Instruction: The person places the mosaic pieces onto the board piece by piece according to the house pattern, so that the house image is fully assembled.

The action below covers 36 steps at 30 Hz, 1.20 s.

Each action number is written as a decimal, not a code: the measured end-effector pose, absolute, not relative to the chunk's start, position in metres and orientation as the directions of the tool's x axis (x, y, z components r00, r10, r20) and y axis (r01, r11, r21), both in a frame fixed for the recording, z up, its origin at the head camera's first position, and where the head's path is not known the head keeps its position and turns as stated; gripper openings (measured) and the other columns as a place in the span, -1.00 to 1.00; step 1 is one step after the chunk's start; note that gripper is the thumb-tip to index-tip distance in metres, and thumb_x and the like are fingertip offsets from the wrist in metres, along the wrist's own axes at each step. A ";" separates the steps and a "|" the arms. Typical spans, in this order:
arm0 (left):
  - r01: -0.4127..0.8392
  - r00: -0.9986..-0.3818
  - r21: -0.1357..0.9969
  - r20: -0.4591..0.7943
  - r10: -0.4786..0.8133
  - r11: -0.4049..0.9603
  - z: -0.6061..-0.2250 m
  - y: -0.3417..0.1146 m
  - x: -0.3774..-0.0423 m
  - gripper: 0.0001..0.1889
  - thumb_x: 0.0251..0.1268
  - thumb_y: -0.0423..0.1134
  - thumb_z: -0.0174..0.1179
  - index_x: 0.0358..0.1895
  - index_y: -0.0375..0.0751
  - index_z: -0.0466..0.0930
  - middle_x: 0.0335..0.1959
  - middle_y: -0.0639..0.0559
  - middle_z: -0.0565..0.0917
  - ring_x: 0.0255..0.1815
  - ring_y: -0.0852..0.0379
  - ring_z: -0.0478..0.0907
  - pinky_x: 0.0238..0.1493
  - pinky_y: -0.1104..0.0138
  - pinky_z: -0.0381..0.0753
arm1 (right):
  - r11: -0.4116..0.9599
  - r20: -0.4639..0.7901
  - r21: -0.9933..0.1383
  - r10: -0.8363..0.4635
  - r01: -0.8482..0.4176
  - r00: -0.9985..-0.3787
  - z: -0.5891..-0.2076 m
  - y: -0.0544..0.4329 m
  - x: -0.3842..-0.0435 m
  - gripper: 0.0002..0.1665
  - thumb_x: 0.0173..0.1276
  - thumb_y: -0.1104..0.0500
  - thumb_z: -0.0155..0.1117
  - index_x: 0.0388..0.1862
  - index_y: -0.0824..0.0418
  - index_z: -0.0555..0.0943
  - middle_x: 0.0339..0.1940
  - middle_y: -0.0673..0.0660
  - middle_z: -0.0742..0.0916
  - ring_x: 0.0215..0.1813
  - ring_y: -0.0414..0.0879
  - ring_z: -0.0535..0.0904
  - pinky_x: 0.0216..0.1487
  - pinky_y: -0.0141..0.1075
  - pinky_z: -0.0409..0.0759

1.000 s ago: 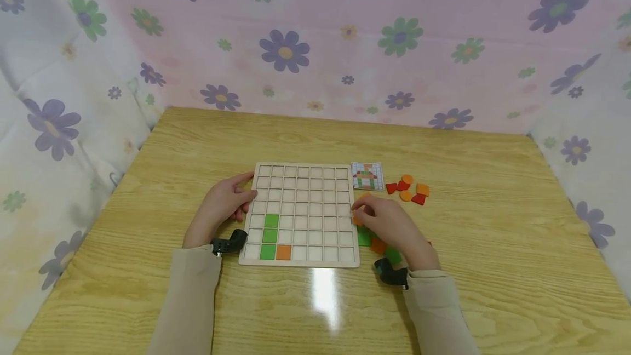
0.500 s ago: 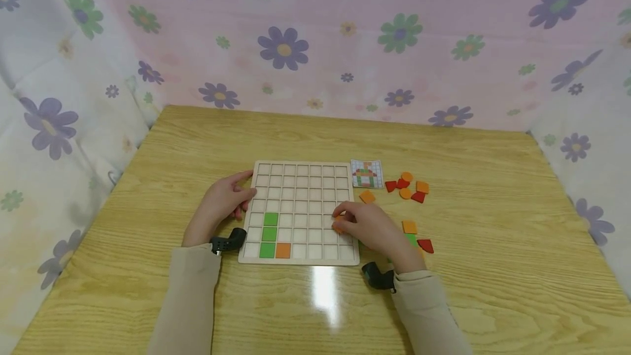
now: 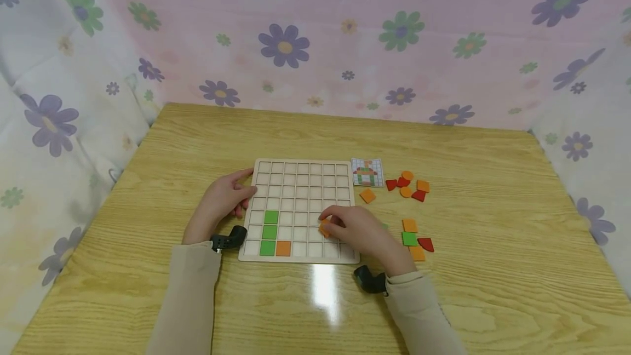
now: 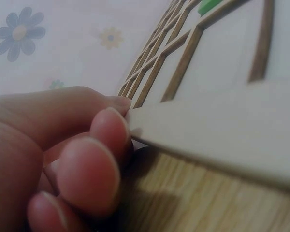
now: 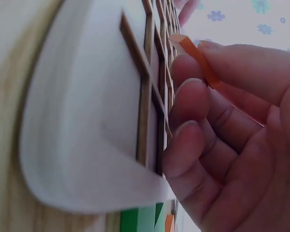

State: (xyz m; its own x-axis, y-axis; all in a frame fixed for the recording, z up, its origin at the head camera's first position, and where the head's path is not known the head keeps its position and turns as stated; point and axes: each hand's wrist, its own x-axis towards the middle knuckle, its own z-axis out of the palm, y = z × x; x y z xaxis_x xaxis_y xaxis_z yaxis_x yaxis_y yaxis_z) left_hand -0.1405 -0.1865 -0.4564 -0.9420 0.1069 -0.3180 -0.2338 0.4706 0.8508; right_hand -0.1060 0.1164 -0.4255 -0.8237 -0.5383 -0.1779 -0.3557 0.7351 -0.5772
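A wooden grid board lies flat in the head view. Three green square tiles form a column near its left side, and an orange square tile sits in the bottom row. My left hand touches the board's left edge with index finger and thumb; in the left wrist view its fingertips are right at the rim. Over the right part of the grid, my right hand pinches another orange tile between thumb and fingers, tilted above the cells.
A small pattern card lies by the board's top right corner. Right of it are several red and orange pieces. Nearer lie a loose orange square, a green square and a red piece. Flowered cloth walls the table.
My right hand has moved left from the loose pieces to over the board, carrying the orange tile. Pieces it covered now show. My left hand stays at the edge.
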 end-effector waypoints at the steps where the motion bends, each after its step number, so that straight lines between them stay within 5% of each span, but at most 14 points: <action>1: -0.235 -0.942 0.851 -0.319 0.106 0.469 -0.457 -0.186 -0.141 -0.43 0.22 -0.06 0.12 0.31 0.18 0.19 -0.60 -0.15 0.52 -0.74 0.03 0.44 -0.67 0.25 0.50 | 0.733 -0.175 -0.574 -0.545 -0.364 -0.820 -0.426 0.115 -0.106 -0.79 0.29 0.01 0.13 -0.13 -0.04 0.58 -0.58 -0.20 0.52 -0.52 -0.28 0.39 -0.42 -0.39 0.41; 16: -0.247 -0.940 0.856 -0.326 0.103 0.455 -0.457 -0.186 -0.141 -0.43 0.20 -0.05 0.13 0.30 0.19 0.20 -0.58 -0.16 0.52 -0.73 0.04 0.43 -0.64 0.22 0.53 | 0.713 -0.153 -0.558 -0.591 -0.424 -0.792 -0.426 0.097 -0.097 -0.76 0.29 0.13 0.05 -0.12 -0.04 0.60 -0.48 -0.19 0.52 -0.41 -0.23 0.39 -0.33 -0.39 0.38; 36: -0.247 -0.940 0.852 -0.326 0.099 0.462 -0.457 -0.186 -0.142 -0.43 0.21 -0.06 0.12 0.30 0.19 0.20 -0.59 -0.15 0.52 -0.74 0.05 0.43 -0.65 0.24 0.51 | 0.642 -0.123 -0.620 -0.647 -0.450 -0.752 -0.430 0.089 -0.092 -0.77 0.29 0.04 0.13 -0.09 0.00 0.57 -0.43 -0.25 0.59 -0.36 -0.37 0.47 -0.27 -0.41 0.45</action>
State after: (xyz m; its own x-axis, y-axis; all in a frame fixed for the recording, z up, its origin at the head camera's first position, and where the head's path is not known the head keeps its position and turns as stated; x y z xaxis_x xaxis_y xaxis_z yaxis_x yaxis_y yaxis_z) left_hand -0.1419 -0.1861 -0.4570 -0.9402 0.0988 -0.3260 -0.2467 0.4622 0.8518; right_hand -0.0922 0.0886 -0.4296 -0.7523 -0.6471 -0.1235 -0.4504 0.6420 -0.6205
